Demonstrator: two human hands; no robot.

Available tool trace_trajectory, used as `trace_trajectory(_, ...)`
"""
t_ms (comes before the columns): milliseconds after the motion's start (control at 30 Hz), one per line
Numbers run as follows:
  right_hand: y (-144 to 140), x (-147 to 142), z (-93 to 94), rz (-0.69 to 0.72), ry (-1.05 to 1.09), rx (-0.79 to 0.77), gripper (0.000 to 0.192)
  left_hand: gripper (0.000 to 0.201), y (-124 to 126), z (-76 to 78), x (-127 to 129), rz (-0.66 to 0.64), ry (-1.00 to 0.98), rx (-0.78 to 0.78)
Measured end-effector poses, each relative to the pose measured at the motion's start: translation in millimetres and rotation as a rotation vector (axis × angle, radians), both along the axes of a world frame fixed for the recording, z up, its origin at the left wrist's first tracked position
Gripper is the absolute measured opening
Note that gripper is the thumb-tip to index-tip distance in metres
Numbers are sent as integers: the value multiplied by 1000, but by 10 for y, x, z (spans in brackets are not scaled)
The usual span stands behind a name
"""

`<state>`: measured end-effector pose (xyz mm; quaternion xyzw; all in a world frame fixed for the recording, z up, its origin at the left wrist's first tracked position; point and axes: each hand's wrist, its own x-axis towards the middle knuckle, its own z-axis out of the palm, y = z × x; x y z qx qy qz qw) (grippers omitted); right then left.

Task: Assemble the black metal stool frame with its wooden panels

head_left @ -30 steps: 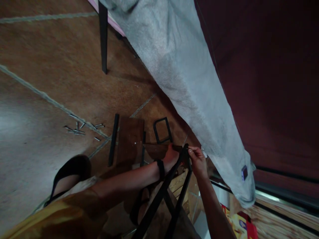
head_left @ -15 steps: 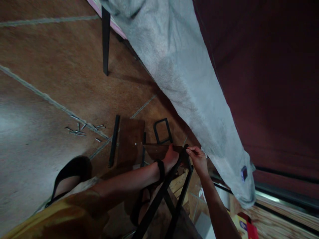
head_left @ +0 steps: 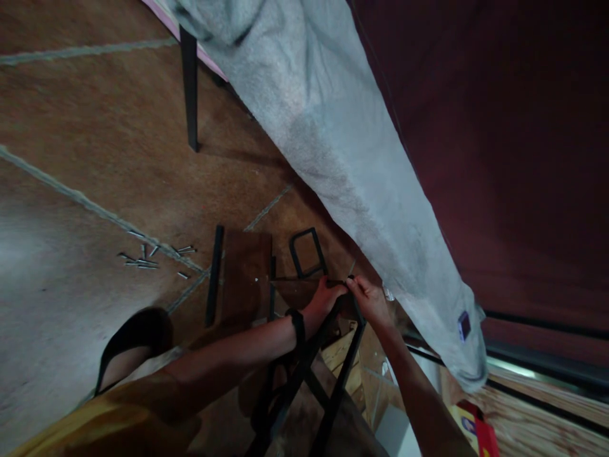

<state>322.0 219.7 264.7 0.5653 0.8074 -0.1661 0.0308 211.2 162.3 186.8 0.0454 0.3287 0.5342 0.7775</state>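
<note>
My left hand, with a dark band on its wrist, is closed on a brown wooden board where the board meets a black metal frame. The frame slants up from my lap, with two long bars and a crosspiece. At its upper end, the fingers of my right hand are pinched together on the corner. Whether a small part is between those fingertips is hidden. Both hands are nearly touching. Just beyond them, a black rounded metal loop lies on the floor.
Several screws lie scattered on the tiled floor. Nearby are a black bar and another brown board. A grey cloth drapes along the right, with a phone on it. A black leg stands at upper left.
My right hand has shifted slightly left, closer to my left hand at the frame's corner. My left fingers reach further toward that corner. The view has shifted slightly.
</note>
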Motion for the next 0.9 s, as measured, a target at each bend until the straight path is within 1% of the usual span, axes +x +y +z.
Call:
trace_trajectory(100,-38,-16,-16,-5,-26,45,39,43,-12,105,-59,-12,4,12)
trace_trajectory(167,-75,-27,-7,-24,-49,82,38,37,-15,146,-80,-33,35,25)
trace_trajectory(267,-115,-26,45,-61,4,88,27,32,-13,160,-63,-29,74,16)
trace_trajectory(300,-117,-19,66,-49,37,72,24,31,-10,157,-47,-18,73,7)
trace_trajectory(400,-83,14,99,64,66,16,20,28,4,151,-4,13,64,-7)
trace_trajectory(433,-62,22,95,91,53,14,19,28,9,152,4,19,73,-10)
trace_trajectory(500,-23,25,65,98,18,46,21,29,16,156,9,17,96,-17)
trace_trajectory(667,-20,-60,-3,28,-98,154,30,28,8,168,21,36,84,-28)
trace_trajectory(700,-37,-79,2,12,-85,157,30,28,-1,170,23,45,78,-20)
trace_trajectory(767,-76,-97,28,-2,13,117,28,26,-33,178,15,60,68,-4)
trace_trajectory(833,-115,-81,56,25,136,42,24,25,-84,192,-8,71,57,14)
trace_trajectory(900,-155,-39,65,84,186,-9,21,26,-155,210,-37,69,53,35)
